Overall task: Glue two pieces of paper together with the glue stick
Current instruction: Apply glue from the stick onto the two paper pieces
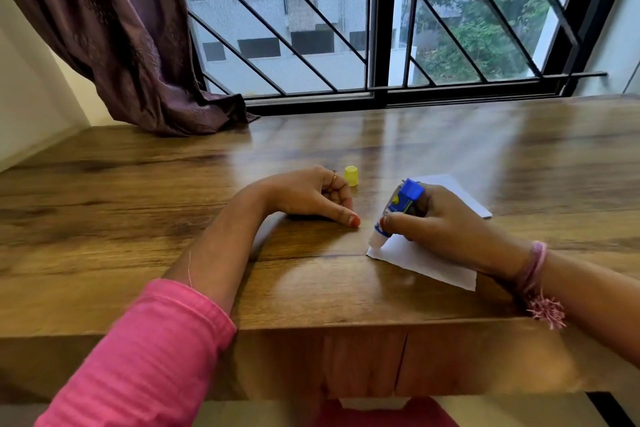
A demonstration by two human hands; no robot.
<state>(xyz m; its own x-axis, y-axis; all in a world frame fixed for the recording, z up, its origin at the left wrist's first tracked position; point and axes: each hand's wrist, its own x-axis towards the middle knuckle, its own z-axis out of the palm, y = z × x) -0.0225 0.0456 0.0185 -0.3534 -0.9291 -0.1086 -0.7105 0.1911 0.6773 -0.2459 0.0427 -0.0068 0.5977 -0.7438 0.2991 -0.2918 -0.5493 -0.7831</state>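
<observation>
My right hand (440,224) grips a blue glue stick (398,208), tilted, with its white tip pressed on the near-left corner of a white sheet of paper (426,262). More white paper (464,196) shows beyond that hand; I cannot tell whether it is a separate sheet. The yellow cap (351,175) stands upright on the wooden table (138,204), just past my left hand (311,196). That hand rests on the table with fingers curled and thumb stretched toward the glue stick, holding nothing.
A purple curtain (131,45) drapes onto the table's far left corner. A barred window (374,21) runs along the far edge. The table's front edge (346,326) lies close below my forearms.
</observation>
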